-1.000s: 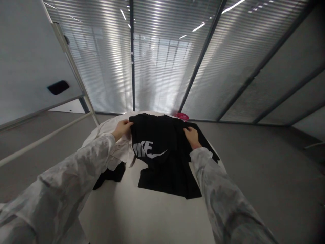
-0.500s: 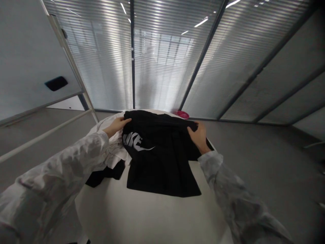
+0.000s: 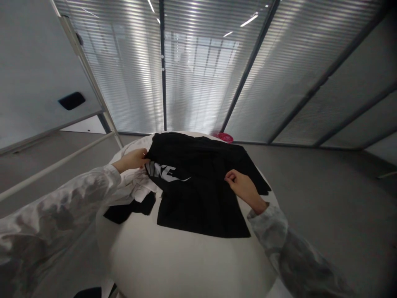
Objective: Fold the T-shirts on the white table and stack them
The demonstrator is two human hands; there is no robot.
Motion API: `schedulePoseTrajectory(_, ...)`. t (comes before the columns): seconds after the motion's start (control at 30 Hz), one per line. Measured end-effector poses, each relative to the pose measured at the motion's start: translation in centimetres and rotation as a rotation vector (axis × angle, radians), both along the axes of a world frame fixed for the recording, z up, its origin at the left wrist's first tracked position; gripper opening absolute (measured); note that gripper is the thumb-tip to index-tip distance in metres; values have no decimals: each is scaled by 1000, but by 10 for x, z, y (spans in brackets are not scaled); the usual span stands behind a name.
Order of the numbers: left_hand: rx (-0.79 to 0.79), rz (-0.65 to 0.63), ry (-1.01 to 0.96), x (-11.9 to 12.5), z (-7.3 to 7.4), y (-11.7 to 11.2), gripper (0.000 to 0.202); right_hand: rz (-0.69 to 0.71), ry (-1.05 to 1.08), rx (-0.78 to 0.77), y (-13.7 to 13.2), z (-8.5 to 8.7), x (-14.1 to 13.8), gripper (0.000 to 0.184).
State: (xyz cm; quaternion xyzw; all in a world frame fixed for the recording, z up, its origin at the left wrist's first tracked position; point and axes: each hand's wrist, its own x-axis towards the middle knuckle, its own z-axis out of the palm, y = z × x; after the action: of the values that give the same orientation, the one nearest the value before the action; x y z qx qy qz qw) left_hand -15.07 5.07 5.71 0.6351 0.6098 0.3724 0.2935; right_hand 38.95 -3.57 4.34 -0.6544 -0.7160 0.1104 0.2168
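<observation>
A black T-shirt [image 3: 201, 203] with white lettering and a swoosh lies spread over a white round table [image 3: 186, 265], its hem toward me. My left hand [image 3: 132, 159] is closed on the shirt's left edge, beside the lettering. Over the right part of the shirt's body, my right hand [image 3: 243, 187] has its fingertips pinched together at the cloth; how much fabric is between them is hard to see. The right sleeve lies flat beyond that hand.
A crumpled white garment [image 3: 136, 182] lies under and left of the shirt, with a black piece of cloth [image 3: 130, 209] in front of it. A pink basket [image 3: 225, 137] shows behind the table. A whiteboard on a frame [image 3: 37, 74] stands at left, and a glass partition [image 3: 198, 82] behind.
The shirt's top and right sleeve have come down flatter and wider on the table. My right hand left the right shoulder and moved toward me; my left hand slid down the left edge.
</observation>
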Motion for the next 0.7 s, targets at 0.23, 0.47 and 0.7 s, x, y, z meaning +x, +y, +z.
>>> schedulePoseTrajectory(0.23, 338, -144, 372, 21, 33, -43, 40, -5, -109, 207, -22, 14, 16, 16)
schedulePoseTrajectory(0.47, 186, -1056, 468, 71, 42, -99, 25, 727, -134, -6, -70, 22, -19, 36)
schedulePoseTrajectory(0.7, -111, -977, 245, 60, 58, -105, 22, 825, -133, -158, -97, 30, -37, 15)
